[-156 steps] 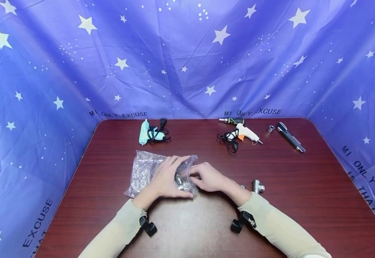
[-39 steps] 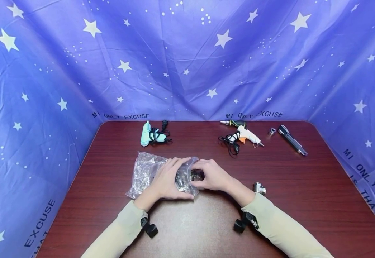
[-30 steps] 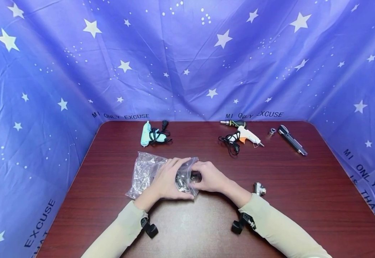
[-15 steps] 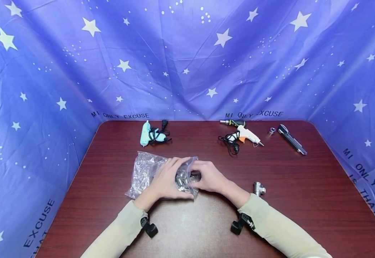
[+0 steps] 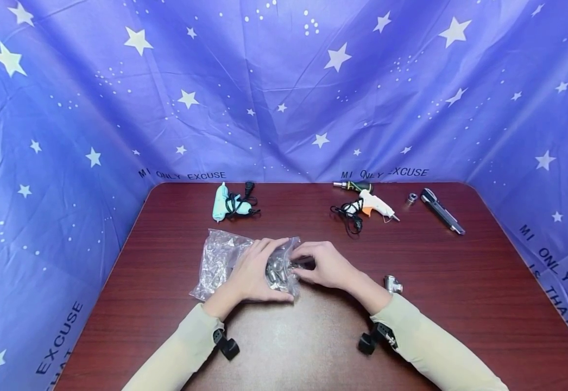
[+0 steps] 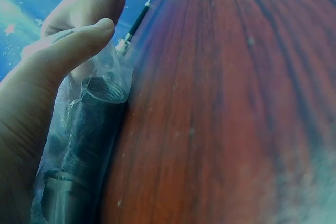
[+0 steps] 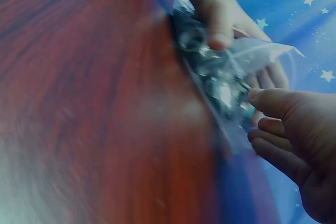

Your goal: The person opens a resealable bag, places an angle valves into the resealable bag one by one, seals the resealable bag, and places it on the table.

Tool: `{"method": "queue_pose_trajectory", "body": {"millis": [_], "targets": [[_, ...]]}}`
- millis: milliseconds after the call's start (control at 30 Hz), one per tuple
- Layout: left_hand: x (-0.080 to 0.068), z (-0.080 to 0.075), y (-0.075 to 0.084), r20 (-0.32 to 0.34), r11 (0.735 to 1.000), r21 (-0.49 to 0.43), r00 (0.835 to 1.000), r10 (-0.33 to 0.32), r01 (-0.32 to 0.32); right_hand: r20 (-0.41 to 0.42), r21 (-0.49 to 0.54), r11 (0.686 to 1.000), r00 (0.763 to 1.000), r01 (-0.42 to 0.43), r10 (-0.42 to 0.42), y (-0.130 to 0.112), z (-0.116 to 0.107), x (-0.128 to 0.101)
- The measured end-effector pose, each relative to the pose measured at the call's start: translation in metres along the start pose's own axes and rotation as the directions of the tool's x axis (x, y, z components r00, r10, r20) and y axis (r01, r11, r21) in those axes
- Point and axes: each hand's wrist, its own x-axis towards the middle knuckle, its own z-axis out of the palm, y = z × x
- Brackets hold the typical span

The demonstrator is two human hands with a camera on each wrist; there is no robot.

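Note:
A clear plastic zip bag (image 5: 218,259) lies on the dark red table (image 5: 460,282) with several metal pipe fittings (image 5: 276,271) inside it. My left hand (image 5: 252,271) lies over the bag and grips its open mouth, thumb (image 6: 68,45) above a threaded fitting (image 6: 94,124). My right hand (image 5: 320,263) reaches in from the right and pinches a metal fitting (image 5: 300,264) at the mouth. In the right wrist view its thumb (image 7: 268,100) touches the bag's edge (image 7: 241,114). A loose metal tee fitting (image 5: 391,283) lies to the right of that hand.
At the back of the table lie a mint glue gun (image 5: 225,205) with its cord, a white and orange glue gun (image 5: 372,205), a screwdriver (image 5: 352,186), a small socket (image 5: 412,198) and a grey tool (image 5: 442,212). Blue starred cloth (image 5: 284,87) walls the table.
The right hand has worked the fitting further into the bag's mouth, and its wrist has swung slightly right. The left hand and bag have stayed put.

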Motion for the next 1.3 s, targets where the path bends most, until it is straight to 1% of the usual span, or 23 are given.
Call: {"method": "queue_pose_trajectory", "body": {"millis": [133,267,500,733,867,1033,1300], "targets": [[0.0,0.001,0.0,-0.006,1.0,0.004,1.0,0.003,-0.003,-0.022,-0.001,1.0,1.0,-0.003,0.003,0.003,-0.017,-0.007],[0.0,0.0,0.0,-0.007,1.0,0.0,1.0,0.0,0.0,-0.048,-0.032,0.999,0.998,-0.027,0.026,0.009,-0.035,-0.019],[0.0,0.001,0.001,-0.008,1.0,0.0,1.0,-0.005,0.005,-0.057,-0.092,0.991,0.994,-0.097,0.092,0.019,-0.067,-0.046],[0.0,0.002,0.0,0.004,1.0,-0.002,1.0,-0.009,0.009,-0.072,-0.159,0.979,0.99,-0.13,0.12,0.024,-0.095,-0.076],[0.0,0.001,0.0,-0.009,1.0,-0.001,1.0,-0.002,0.002,-0.074,-0.195,0.972,0.99,-0.13,0.118,0.026,-0.104,-0.09],[0.0,0.001,0.0,-0.015,1.0,0.006,1.0,0.012,-0.011,-0.058,-0.24,0.964,0.993,-0.115,0.104,0.028,-0.11,-0.104],[0.0,0.0,0.002,-0.017,1.0,0.011,1.0,0.012,-0.012,-0.053,-0.253,0.958,0.991,-0.134,0.125,0.028,-0.115,-0.12]]}}
